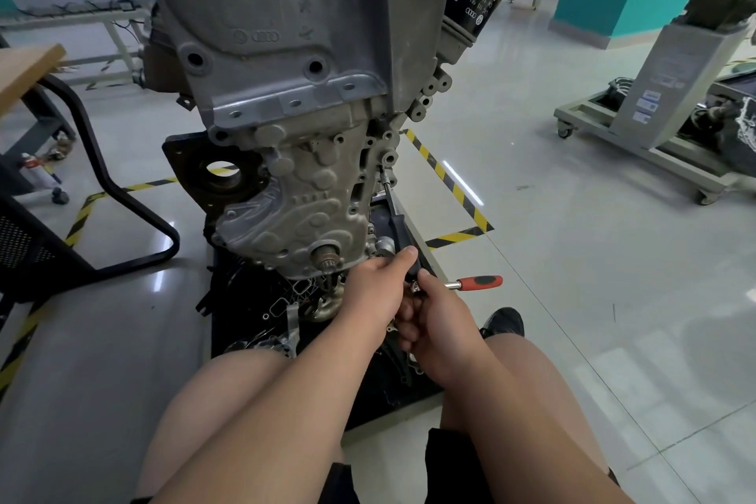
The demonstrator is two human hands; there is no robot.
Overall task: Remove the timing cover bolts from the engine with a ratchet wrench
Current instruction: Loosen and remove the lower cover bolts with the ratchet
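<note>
here ratchet wrench (470,283) handle points right; left hand (378,291), right hand (435,317) fingers clamp it.

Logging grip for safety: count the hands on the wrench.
2. The left hand holds the wrench by its black shaft; the right hand grips its head, leaving the red handle free. None hidden.

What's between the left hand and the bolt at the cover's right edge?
Head view: only the black extension, running from the left hand up to the socket there.
</note>
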